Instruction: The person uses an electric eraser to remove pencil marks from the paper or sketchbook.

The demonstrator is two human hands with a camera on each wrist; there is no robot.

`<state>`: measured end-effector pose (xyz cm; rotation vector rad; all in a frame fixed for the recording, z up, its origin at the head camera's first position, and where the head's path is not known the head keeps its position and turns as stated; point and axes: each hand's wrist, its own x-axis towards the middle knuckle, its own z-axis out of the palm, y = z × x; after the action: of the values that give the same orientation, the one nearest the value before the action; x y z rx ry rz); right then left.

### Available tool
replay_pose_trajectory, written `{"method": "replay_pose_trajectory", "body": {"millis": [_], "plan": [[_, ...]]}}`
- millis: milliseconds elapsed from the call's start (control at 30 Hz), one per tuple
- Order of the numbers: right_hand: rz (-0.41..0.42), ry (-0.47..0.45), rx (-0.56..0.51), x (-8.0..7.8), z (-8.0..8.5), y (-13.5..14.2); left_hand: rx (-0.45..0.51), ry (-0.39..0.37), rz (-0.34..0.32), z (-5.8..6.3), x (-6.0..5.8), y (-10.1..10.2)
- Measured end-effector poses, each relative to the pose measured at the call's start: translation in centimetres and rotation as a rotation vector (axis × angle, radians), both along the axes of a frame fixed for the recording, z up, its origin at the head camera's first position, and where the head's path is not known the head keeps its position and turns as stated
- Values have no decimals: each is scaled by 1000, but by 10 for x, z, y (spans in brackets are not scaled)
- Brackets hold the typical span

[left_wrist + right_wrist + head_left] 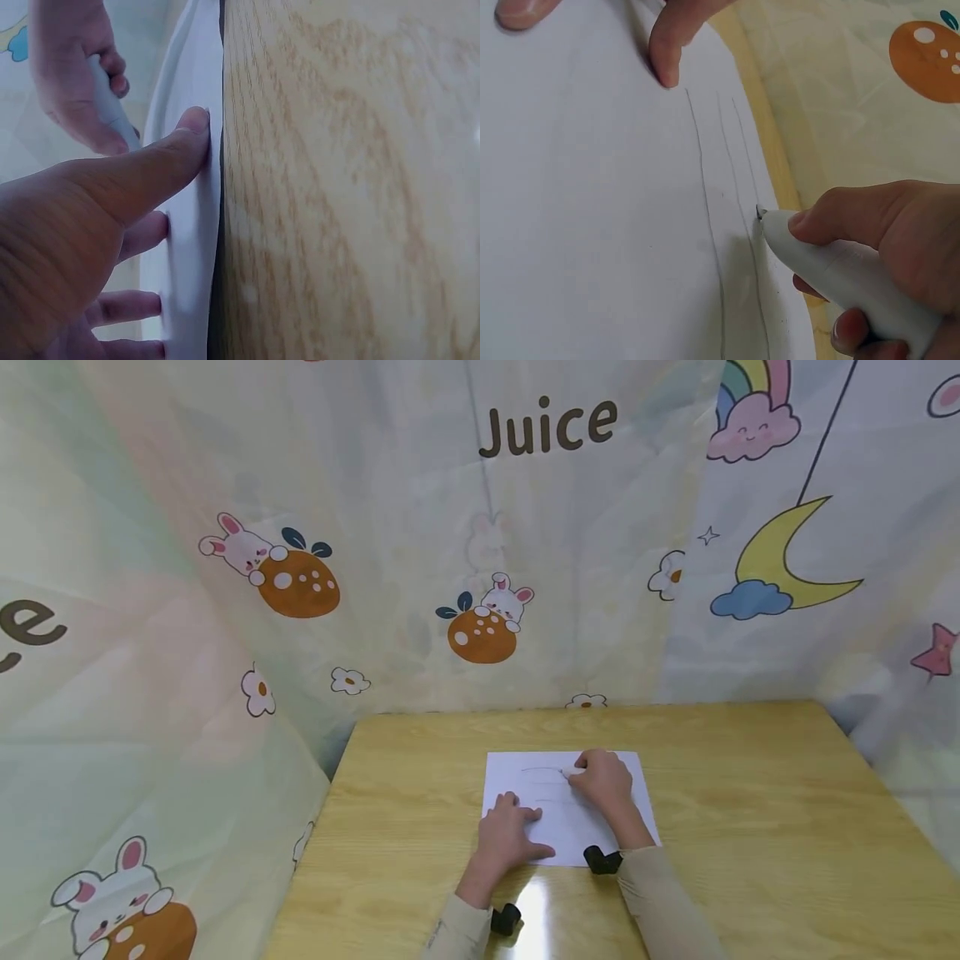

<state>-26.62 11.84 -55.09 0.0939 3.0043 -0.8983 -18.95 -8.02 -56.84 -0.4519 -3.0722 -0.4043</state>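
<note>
A sheet of white paper point(555, 827) lies on the table, with several thin grey lines point(703, 172) across its far part. My right hand point(604, 781) grips a thick white pen-shaped tool point(840, 274) with a small, dark metallic tip. In the right wrist view, the tip meets the paper at the end of the line nearest the far edge. Spread fingers of my left hand point(506, 837) press on the paper's left part, the thumb point(176, 146) near its front edge. That hand holds nothing.
The sheet rests on a light wooden table point(405, 827). A printed curtain point(390, 635) hangs behind the table and along its left side. Black wrist cameras sit at the left wrist point(506, 919) and the right wrist point(602, 860).
</note>
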Motion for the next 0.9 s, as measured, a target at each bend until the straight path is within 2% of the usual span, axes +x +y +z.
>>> {"method": "replay_pose_trajectory", "body": {"millis": [100,233,500,667,833,900], "plan": [[2,17,-11,-2,3,1,-10,14,-6,3,-3,0],[-12,-9,-16,1,5,5,-21,-4,-18,2,-4,0],[11,35,-28,1,1,5,-23,-13,-7,-1,-1,0],[-12,-4,-36,8,-5,5,0,-25,-13,-3,5,-1],[-14,46,-40,9,-1,2,18,10,-27,1,6,0],[-16,39,-36,9,1,3,5,13,-27,2,4,1]]}}
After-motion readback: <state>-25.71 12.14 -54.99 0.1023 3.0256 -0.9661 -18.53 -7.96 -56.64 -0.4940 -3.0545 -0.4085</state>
